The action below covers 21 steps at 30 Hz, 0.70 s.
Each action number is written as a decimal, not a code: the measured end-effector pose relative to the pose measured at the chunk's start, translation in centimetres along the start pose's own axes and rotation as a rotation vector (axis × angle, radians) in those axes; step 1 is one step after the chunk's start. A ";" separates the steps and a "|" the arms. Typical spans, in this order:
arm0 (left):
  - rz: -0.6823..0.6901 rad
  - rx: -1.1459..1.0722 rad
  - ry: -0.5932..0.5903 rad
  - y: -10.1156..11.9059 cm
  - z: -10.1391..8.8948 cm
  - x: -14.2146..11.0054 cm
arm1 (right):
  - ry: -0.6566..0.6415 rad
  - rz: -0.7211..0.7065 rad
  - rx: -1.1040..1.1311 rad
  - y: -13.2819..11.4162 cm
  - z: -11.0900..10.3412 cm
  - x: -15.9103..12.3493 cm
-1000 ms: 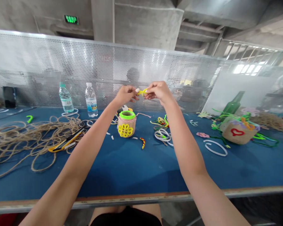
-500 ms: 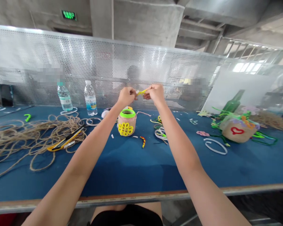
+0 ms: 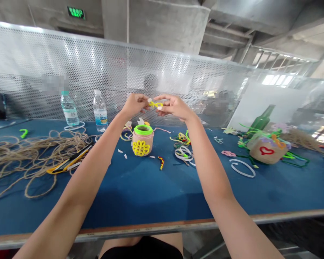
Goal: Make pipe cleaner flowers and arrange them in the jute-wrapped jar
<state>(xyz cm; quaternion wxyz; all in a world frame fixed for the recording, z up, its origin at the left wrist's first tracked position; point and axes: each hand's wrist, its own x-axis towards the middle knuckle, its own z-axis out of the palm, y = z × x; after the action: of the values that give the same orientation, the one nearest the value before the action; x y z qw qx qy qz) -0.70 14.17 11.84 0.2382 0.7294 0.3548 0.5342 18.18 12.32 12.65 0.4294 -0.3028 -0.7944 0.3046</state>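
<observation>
A small yellow chenille stem piece, bent into a loop, is held in the air above the table between my left hand and my right hand. Fingertips of both hands pinch its ends. Below my hands stands a twine-wrapped jar with a neon green rim and a yellow chenille flower on its front. Nothing else touches either hand.
A blue worktable holds a tangle of jute twine, a yellow utility knife, several chenille scraps, and water bottles. A heart-decorated jar and green glass bottle stand at right, before a perforated metal screen.
My hands have drawn slightly apart, and the yellow piece now shows a clearer loop. The whole view has shifted a little left and up.
</observation>
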 end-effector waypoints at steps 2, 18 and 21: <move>0.063 0.038 0.020 0.3 0.1 0.0 | 0.013 -0.036 -0.052 -0.1 -0.2 0.1; 0.014 -0.177 0.047 2.4 -0.3 -0.7 | 0.408 -0.190 -0.061 0.6 0.6 1.4; -0.024 -0.202 0.052 2.7 -0.2 -0.9 | 0.478 -0.185 -0.090 0.5 1.2 1.7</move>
<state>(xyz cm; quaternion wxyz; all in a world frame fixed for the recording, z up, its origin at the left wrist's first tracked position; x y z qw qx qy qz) -0.34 11.74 13.29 0.3076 0.6832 0.3140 0.5831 16.45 13.62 12.57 0.6169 -0.3111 -0.7076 0.1483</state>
